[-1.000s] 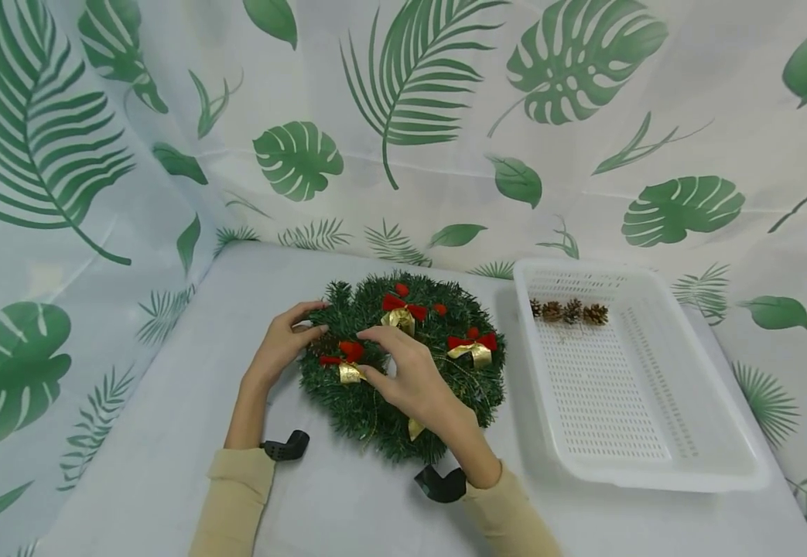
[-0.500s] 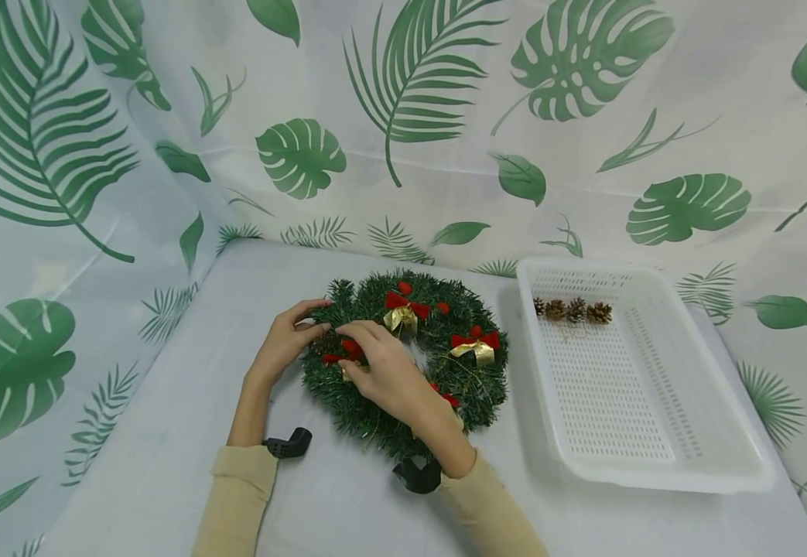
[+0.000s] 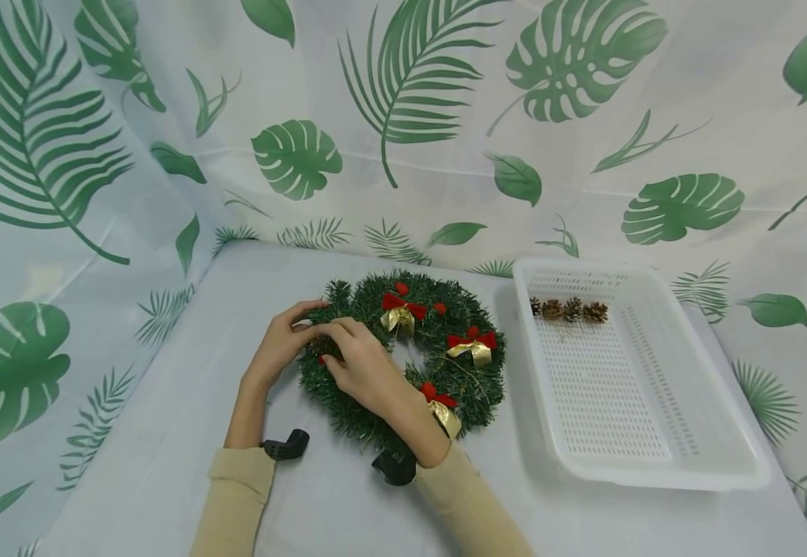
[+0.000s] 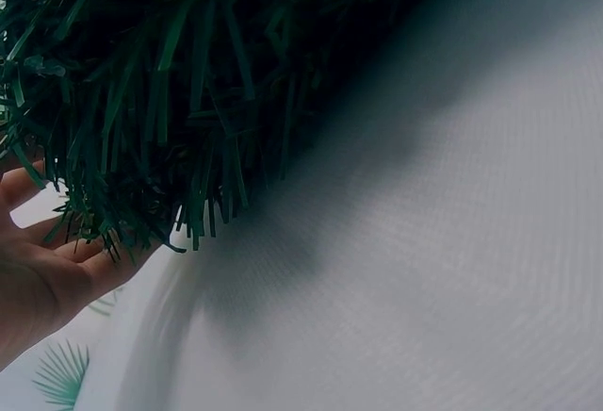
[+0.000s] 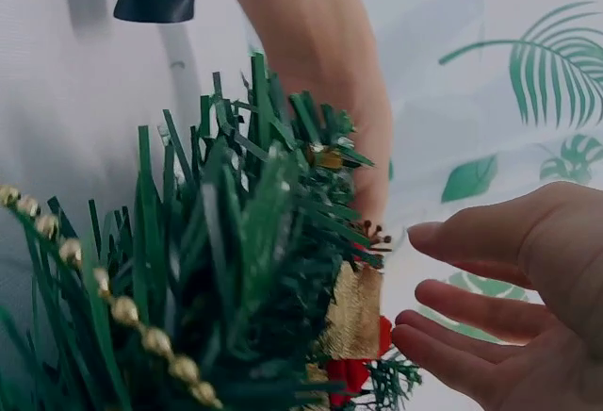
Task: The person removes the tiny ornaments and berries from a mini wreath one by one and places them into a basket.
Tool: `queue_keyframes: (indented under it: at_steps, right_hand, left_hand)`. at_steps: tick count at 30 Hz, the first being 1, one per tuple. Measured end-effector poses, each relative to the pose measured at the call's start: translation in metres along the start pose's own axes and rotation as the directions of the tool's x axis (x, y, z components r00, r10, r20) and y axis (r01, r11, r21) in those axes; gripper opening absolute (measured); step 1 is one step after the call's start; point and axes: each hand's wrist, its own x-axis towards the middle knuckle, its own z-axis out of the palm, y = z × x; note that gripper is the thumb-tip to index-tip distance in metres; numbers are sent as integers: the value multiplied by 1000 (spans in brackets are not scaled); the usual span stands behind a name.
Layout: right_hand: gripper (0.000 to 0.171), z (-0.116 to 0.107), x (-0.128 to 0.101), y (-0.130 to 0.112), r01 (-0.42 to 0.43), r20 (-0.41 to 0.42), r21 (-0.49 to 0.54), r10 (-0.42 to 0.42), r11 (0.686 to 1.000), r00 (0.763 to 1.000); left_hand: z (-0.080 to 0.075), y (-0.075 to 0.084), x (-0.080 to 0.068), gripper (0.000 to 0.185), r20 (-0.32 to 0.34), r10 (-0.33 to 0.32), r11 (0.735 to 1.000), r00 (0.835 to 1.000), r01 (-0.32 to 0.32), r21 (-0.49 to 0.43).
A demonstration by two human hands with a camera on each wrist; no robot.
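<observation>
A green tinsel wreath [image 3: 469, 309] with red-and-gold bows lies on the table. My left hand [image 3: 281, 340] holds its left edge, thumb on top and fingers around the outer side; in the left wrist view those fingers [image 4: 89, 265] show beneath the strands. Over the wreath's left part is my right hand [image 3: 364, 367], thumb and fingers spread apart, largely covering the bow there. The right wrist view shows these fingers [image 5: 462, 336] straight beside a gold ribbon [image 5: 353, 312] and a red piece, nothing between them. A brown pine cone [image 3: 328, 345] sits partly hidden between the two hands.
To the right stands a white perforated basket [image 3: 716, 433] with several pine cones [image 3: 573, 310] at its far left end. Other bows [image 3: 473, 346] ring the wreath, and a gold bead string [image 5: 122, 312] runs through it. A leaf-print curtain [image 3: 438, 85] hangs behind.
My right hand has moved left across the wreath toward my left hand, uncovering the lower-right bow and covering the left one. The left hand keeps its place.
</observation>
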Motion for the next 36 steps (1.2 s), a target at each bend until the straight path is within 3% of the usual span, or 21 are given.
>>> queue_keyframes:
  at_steps: [24,36]
  right_hand:
    - [38,13,12,0,-63,135,-110,78,992,988]
    - [33,19,16,1,-66,133,-155,87,986,987]
  left_hand:
    - [1,1,0,50,-1,-3,1000,1000,3,-29]
    - [1,2,1,47,-5,-7,1000,1000,7,-12]
